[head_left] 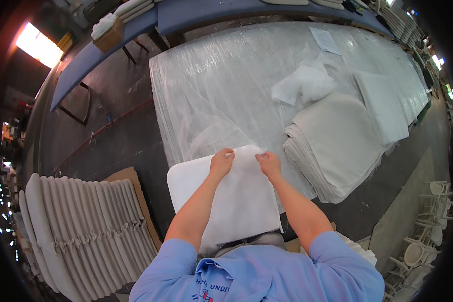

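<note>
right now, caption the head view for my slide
Left hand and right hand pinch a white piece at its far edge, left of a pale stack.

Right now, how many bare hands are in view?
2: the left hand on the white piece near its far edge; the right hand by its far right corner. Others could be hidden farther off.

White noted on sheet (246, 194); pale grey-beige seen on cloth stack (337, 143); light blue, with darker blue and red print, recorded on shirt (287, 272); slate blue on table (211, 15); brown on box (109, 37).
</note>
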A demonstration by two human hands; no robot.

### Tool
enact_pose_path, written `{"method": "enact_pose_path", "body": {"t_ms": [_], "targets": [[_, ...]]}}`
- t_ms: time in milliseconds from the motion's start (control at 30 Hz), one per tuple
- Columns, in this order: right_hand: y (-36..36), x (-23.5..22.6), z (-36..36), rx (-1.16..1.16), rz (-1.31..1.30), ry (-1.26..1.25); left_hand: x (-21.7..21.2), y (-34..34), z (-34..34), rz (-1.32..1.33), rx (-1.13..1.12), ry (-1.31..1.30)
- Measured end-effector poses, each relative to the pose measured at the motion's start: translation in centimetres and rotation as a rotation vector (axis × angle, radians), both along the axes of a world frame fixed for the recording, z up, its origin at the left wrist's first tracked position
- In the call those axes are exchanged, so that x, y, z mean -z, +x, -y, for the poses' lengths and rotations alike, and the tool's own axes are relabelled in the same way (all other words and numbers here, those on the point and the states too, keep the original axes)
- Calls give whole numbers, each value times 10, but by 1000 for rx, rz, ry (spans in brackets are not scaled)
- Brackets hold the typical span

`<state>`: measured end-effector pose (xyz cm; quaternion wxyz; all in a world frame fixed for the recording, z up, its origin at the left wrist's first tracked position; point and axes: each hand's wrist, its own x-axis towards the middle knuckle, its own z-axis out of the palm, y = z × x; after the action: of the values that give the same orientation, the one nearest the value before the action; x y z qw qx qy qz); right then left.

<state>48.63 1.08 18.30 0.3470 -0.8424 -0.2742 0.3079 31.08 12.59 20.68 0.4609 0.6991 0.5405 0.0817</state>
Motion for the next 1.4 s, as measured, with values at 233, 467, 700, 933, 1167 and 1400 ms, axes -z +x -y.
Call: {"method": "enact_pose_path", "body": {"t_ms": [233, 467, 700, 933, 1167, 1400], "targets": [[8, 17, -1, 125, -33, -144, 0, 3, 44, 41, -81, 279], [28, 23, 11, 175, 179, 46, 19, 49, 77, -124, 169, 264], [9, -21, -24, -260, 34, 394, 34, 42, 69, -261, 231, 216], [67, 61, -45, -186, -371, 111, 35, 49, 67, -187, 252, 234], [46, 49, -83, -647, -397, 199, 33, 49, 64, -272, 274, 188], [63, 40, -81, -45, -502, 552, 34, 42, 61, -259, 252, 153]]}}
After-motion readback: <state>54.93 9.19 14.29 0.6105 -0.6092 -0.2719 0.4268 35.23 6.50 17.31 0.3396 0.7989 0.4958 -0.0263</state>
